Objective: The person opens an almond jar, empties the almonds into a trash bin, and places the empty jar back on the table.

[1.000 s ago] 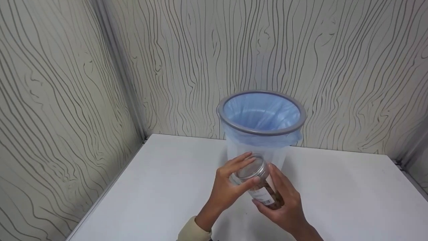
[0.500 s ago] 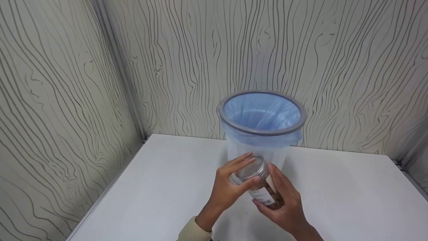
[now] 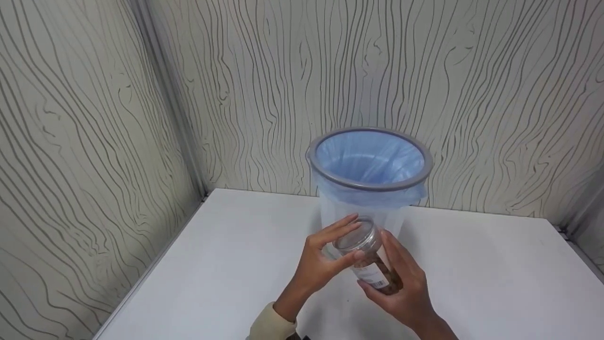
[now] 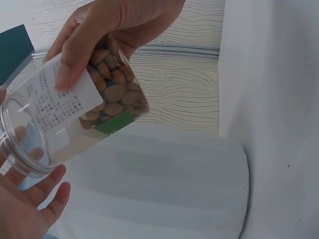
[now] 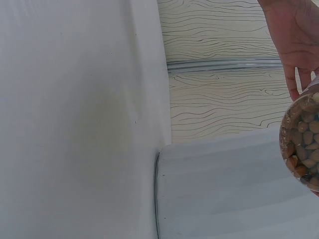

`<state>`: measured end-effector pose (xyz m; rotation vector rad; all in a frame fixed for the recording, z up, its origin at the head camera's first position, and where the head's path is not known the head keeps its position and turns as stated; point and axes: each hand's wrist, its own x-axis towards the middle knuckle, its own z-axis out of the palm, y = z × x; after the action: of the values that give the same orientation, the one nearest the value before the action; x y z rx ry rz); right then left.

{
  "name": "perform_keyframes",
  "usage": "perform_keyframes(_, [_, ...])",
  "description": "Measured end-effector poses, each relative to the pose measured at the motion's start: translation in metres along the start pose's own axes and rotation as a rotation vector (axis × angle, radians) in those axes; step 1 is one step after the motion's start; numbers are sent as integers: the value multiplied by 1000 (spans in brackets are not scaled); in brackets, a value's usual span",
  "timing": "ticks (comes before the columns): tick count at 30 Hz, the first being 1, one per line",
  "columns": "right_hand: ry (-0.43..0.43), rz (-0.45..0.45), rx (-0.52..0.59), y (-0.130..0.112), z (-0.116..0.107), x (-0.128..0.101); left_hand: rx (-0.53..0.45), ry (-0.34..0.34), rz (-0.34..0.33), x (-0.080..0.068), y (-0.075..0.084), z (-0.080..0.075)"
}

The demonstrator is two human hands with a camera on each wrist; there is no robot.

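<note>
A clear plastic jar [image 3: 373, 267] with a white label is tilted above the table, nuts filling its lower part. My left hand [image 3: 323, 262] curls its fingers and thumb around the jar's clear lid end [image 3: 355, 238]. The jar's body lies in my right hand [image 3: 406, 295], gripped from below and from the right. In the left wrist view the jar [image 4: 75, 114] slants down to the left, with the right hand [image 4: 114, 20] over its nut-filled end and my left hand [image 4: 27, 209] under the lid end. The jar's round base [image 5: 302, 144], packed with nuts, shows in the right wrist view.
A translucent bin with a grey rim [image 3: 330, 178] and a blue bag liner [image 3: 373, 158] stands just behind the hands, on the white table [image 3: 212, 269]. Wood-grain patterned walls [image 3: 94, 141] close in the table at the left and back.
Both hands and the jar have shifted very slightly to the right. The grips are the same.
</note>
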<state>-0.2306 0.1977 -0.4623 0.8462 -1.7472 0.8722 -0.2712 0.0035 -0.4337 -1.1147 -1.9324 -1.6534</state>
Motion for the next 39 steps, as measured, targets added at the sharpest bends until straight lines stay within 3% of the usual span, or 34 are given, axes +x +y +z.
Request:
perform_keyframes(9, [-14,11,-14,7,1,-6,-87,-56,-19,-1,-8,-4])
perform_keyframes(19, [-27,23,-19,9,2,-9,-53,-48,40,-1,-9,-3])
perform_keyframes(31, [-29,30,-19,9,2,-10,-63,-40,14,-2,-7,-2])
perform_keyframes(39, [-35,12,29,11,1,-10,-44,-32,60,-1,-6,-2])
